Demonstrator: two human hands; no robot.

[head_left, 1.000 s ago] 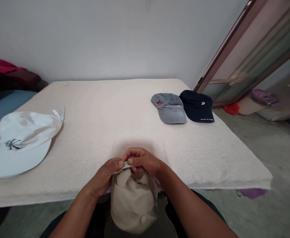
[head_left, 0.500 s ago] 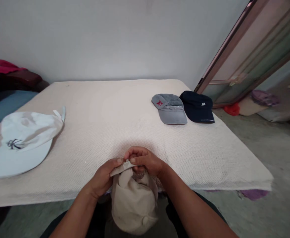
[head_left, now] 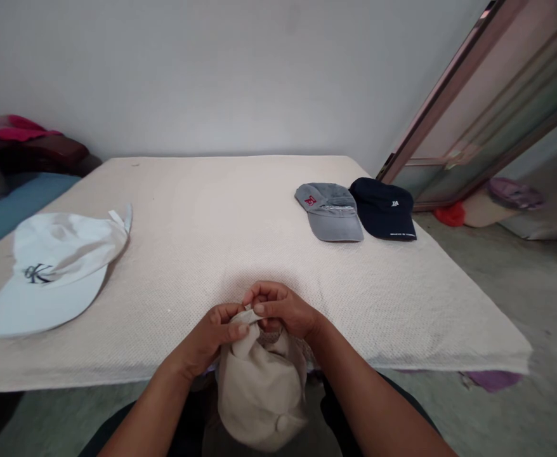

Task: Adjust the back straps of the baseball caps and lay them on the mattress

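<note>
A beige cap (head_left: 262, 400) hangs at the table's near edge with its back strap upward and its crown toward me. My left hand (head_left: 214, 336) is closed on the strap's left end, thumb laid over the fabric. The strap's other side is pinched between thumb and fingers of my right hand (head_left: 283, 311). Both hands' fingertips nearly meet at the strap, and they partly hide it. The cap's brim is out of sight.
The table (head_left: 202, 222) has a cream textured cover. A white cap (head_left: 64, 266) lies at its left. A grey cap (head_left: 330, 209) and a navy cap (head_left: 383, 206) lie side by side at the right. Behind stands a pale wall (head_left: 221, 76); a framed door (head_left: 478, 108) is at right.
My left thumb and fingers have shifted inward along the strap, now covering more of it. My right hand keeps its pinch. The whole view has moved slightly.
</note>
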